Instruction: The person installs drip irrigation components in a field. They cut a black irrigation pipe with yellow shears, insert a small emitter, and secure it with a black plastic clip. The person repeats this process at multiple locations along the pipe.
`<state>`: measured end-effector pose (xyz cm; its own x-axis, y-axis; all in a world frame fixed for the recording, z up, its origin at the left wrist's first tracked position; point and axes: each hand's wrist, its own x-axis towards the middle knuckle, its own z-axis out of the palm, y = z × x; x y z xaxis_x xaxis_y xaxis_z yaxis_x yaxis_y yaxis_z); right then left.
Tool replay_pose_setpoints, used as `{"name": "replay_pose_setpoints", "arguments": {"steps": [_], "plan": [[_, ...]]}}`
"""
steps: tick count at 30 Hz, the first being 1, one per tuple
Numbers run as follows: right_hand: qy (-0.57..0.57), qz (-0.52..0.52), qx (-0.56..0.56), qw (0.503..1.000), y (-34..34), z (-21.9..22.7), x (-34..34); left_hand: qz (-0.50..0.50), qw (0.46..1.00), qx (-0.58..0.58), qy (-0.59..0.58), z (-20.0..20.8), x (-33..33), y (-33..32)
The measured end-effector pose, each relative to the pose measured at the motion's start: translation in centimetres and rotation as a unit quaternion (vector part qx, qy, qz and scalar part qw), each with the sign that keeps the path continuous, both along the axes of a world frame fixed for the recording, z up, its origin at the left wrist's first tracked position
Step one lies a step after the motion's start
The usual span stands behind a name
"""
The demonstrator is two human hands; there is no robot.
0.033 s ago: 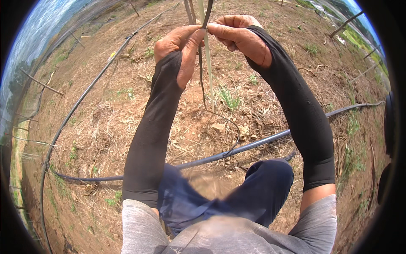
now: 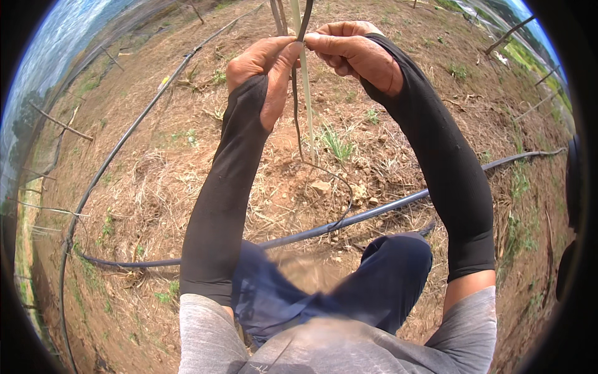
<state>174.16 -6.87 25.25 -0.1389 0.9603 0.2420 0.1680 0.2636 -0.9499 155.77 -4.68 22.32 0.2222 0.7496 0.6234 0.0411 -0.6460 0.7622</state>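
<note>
Thin tube (image 2: 304, 22), apparently smooth plastic

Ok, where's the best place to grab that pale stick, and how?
I'd take the pale stick by its bare stretch below the left hand, your grip coming from the right: it's thin, looks nearly upright, and the dark tube hangs along its left.

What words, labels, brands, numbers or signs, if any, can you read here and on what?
None can be read.
Grey fabric shirt: a small dark mark near the picture's lower edge, too small to tell whether it is lettering.
Thick, round black plastic pipe on the ground: nothing readable.
Narrow dark flexible tube at the left hand: nothing readable.
</note>
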Motion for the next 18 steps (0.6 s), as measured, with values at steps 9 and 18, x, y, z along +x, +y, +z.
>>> {"name": "replay_pose_setpoints", "arguments": {"steps": [9, 18], "plan": [[0.159, 0.026, -0.075, 0.984, -1.0, -1.2, 0.1, 0.023, 1.000, 0.017, 0.000, -0.4, 0.7, 0.4], [0.192, -0.082, 0.174, 0.962, -0.7, -4.9, -1.2, 0.005, 1.000, 0.011, 0.006, -0.3, 1.0, 0.1]]}}
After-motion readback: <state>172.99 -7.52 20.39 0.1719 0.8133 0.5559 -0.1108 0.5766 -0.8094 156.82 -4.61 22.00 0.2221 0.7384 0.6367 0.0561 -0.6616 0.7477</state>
